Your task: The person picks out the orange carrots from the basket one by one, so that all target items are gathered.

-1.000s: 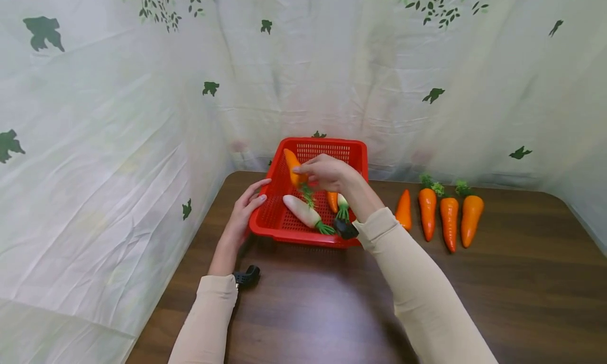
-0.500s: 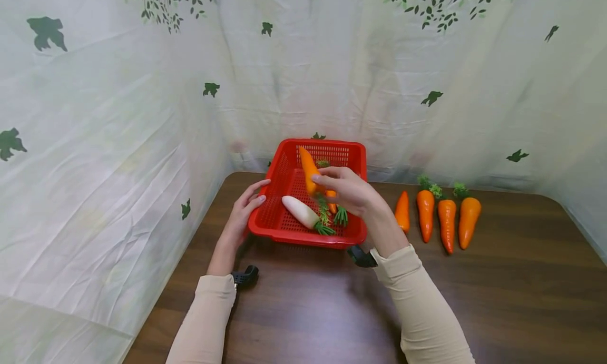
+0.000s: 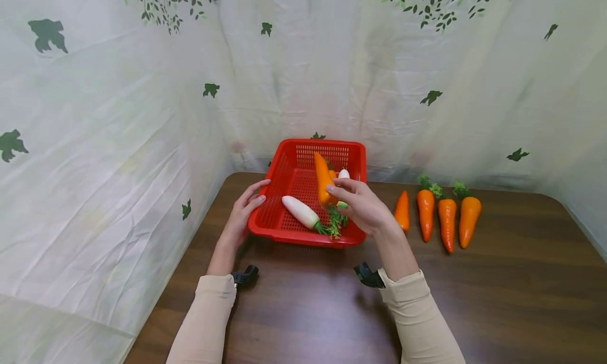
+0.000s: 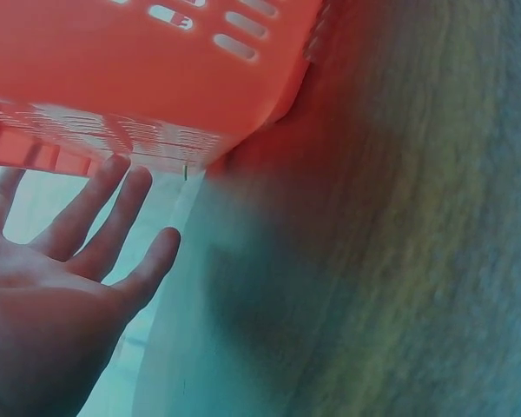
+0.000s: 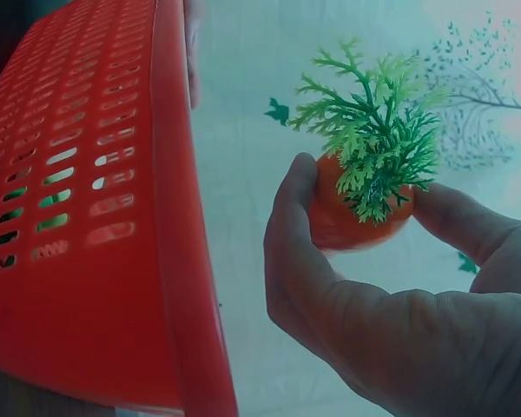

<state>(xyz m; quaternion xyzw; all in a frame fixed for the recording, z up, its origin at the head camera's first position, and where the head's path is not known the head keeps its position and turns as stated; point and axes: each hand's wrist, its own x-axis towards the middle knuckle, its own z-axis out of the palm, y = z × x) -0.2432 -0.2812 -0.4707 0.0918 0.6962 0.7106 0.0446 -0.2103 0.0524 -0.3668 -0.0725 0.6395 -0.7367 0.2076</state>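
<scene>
My right hand (image 3: pixel 367 208) pinches an orange carrot (image 3: pixel 323 179) near its leafy end, above the right part of a red slotted basket (image 3: pixel 265 229). In the right wrist view, thumb and fingers press on either side of the carrot (image 5: pixel 334 217), its green leaves (image 5: pixel 373 130) facing the camera. My left hand (image 3: pixel 239 214) touches the basket's left rim; in the left wrist view its fingers (image 4: pixel 113 234) are spread and fairly straight. Inside the basket lies a white radish (image 3: pixel 301 211) with green stalks. Another white radish (image 3: pixel 343 173) and another carrot (image 3: pixel 333 173) are partly hidden behind the right hand.
Several carrots (image 3: pixel 447 224) lie in a row on the brown wooden table (image 3: pixel 517 279), to the right of the basket. A pale curtain (image 3: pixel 398 116) with leaf and bird prints hangs behind and to the left.
My right hand has carried the carrot rightward across the basket and slightly toward me. The left hand stays at the rim. The white radish on the left has not moved.
</scene>
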